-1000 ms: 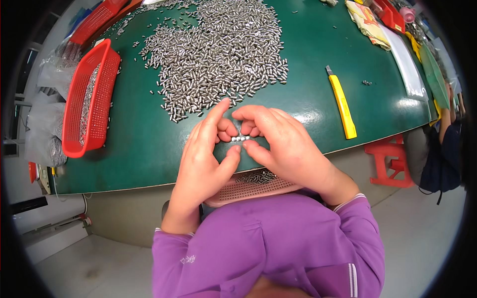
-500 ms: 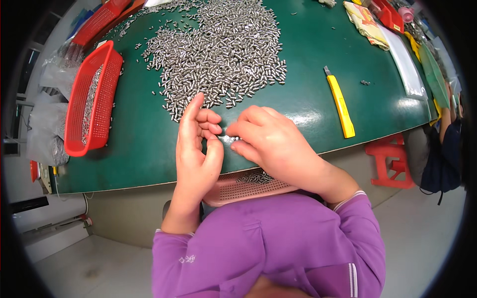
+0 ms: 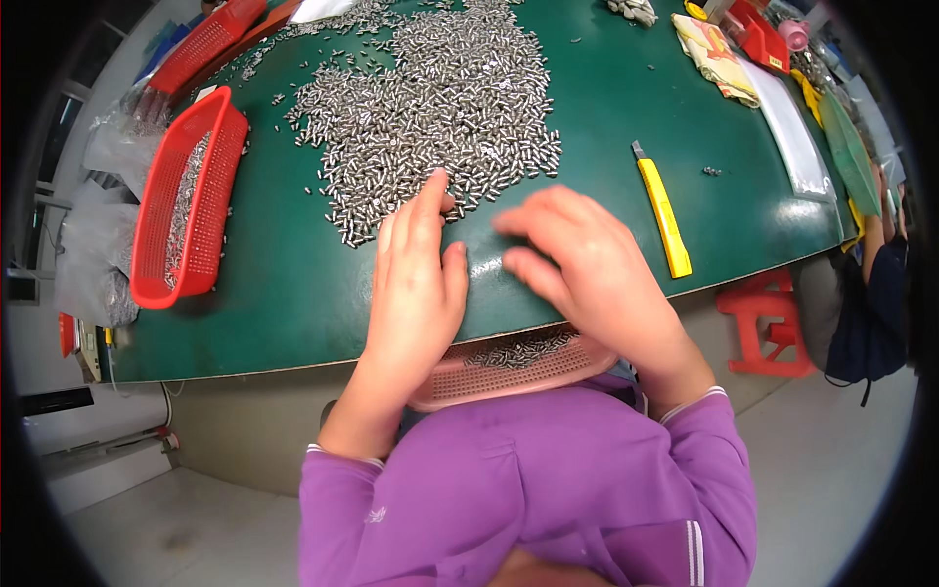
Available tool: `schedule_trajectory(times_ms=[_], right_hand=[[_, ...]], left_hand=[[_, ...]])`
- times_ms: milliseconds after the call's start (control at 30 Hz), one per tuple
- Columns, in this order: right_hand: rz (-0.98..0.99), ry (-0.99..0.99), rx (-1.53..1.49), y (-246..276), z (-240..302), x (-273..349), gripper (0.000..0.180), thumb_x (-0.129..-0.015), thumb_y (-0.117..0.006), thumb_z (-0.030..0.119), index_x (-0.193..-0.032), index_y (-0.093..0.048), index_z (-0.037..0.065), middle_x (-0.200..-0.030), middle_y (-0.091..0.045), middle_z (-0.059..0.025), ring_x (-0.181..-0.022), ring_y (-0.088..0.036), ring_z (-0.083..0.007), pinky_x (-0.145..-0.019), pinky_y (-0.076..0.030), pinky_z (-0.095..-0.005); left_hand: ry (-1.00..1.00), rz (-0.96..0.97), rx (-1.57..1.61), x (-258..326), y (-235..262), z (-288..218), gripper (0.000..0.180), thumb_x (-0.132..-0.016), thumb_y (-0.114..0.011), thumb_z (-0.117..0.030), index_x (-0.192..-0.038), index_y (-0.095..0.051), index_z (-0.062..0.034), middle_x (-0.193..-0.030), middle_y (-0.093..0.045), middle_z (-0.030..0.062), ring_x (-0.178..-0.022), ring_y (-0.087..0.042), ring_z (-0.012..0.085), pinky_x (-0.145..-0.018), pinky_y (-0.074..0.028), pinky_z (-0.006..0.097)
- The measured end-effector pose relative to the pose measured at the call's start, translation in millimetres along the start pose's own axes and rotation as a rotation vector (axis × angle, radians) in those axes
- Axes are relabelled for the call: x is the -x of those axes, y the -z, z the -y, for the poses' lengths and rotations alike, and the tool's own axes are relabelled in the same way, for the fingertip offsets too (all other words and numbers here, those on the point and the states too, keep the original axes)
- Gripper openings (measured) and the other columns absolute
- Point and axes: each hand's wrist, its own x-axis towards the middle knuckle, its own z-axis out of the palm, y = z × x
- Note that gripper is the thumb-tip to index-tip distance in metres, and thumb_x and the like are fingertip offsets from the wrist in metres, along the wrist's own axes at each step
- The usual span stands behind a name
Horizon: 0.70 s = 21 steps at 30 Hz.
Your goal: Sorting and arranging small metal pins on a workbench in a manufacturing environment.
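A wide heap of small silver metal pins (image 3: 430,108) lies on the green table (image 3: 284,293). My left hand (image 3: 416,274) rests flat near the heap's near edge, fingers stretched out and touching the closest pins. My right hand (image 3: 577,264) hovers beside it over bare green surface, fingers curled downward; I see nothing in it. A pink mesh basket (image 3: 509,367) holding several pins sits on my lap just under the table's edge, partly hidden by both wrists.
A red mesh basket (image 3: 181,201) with pins stands at the left, another red basket (image 3: 210,39) behind it. A yellow utility knife (image 3: 663,210) lies right of my hands. Cloths, bags and small items crowd the far right edge; a red stool (image 3: 768,323) stands below.
My hands were together pinching a few pins between the fingertips. They have parted: the left has reached forward onto the heap, the right has moved right and lowered toward the table.
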Motion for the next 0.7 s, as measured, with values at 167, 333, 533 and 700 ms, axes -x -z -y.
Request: schedule_trajectory(times_ms=[167,333,533,700], right_hand=[[-0.056,0.030,0.092,-25.7,-12.9,-17.8,0.020,-0.085,-0.069,0.004,-0.104,-0.066,0.000,-0.098,-0.061,-0.0160,-0.094,-0.062,-0.0361,-0.084,-0.051,-0.0465],[-0.027,-0.015,0.091,-28.5,-8.4,-17.2,0.018,-0.083,-0.071,0.004,-0.101,-0.068,0.003,-0.095,-0.063,-0.0122,-0.093,-0.063,-0.0342,-0.084,-0.052,-0.0452],[-0.001,-0.031,0.039,-25.4,-5.2,-2.9,0.013,-0.083,-0.071,0.006,-0.095,-0.065,0.003,-0.092,-0.061,-0.0126,-0.089,-0.062,-0.0345,-0.079,-0.051,-0.0450],[0.000,-0.024,0.001,-24.4,-1.6,2.9,0.015,-0.083,-0.072,0.007,-0.095,-0.064,0.002,-0.093,-0.060,-0.0141,-0.087,-0.060,-0.0354,-0.077,-0.051,-0.0465]], left_hand=[[-0.014,0.005,0.031,-2.6,-2.5,4.7,0.064,-0.086,-0.060,0.009,-0.147,-0.045,0.0012,-0.112,-0.063,0.0151,-0.105,-0.059,0.0326,-0.097,-0.046,0.044],[0.009,0.007,0.081,0.0,2.4,1.1,0.062,-0.085,-0.062,0.010,-0.144,-0.050,-0.0028,-0.105,-0.064,0.0120,-0.099,-0.060,0.0293,-0.093,-0.049,0.042],[0.026,0.102,0.190,12.2,9.9,-1.3,0.066,-0.083,-0.061,0.011,-0.147,-0.050,-0.0030,-0.105,-0.066,0.0115,-0.100,-0.063,0.0261,-0.090,-0.052,0.039],[0.040,0.072,0.224,13.4,7.4,-3.7,0.068,-0.083,-0.061,0.011,-0.148,-0.048,-0.0030,-0.106,-0.065,0.0121,-0.100,-0.062,0.0262,-0.089,-0.052,0.039]])
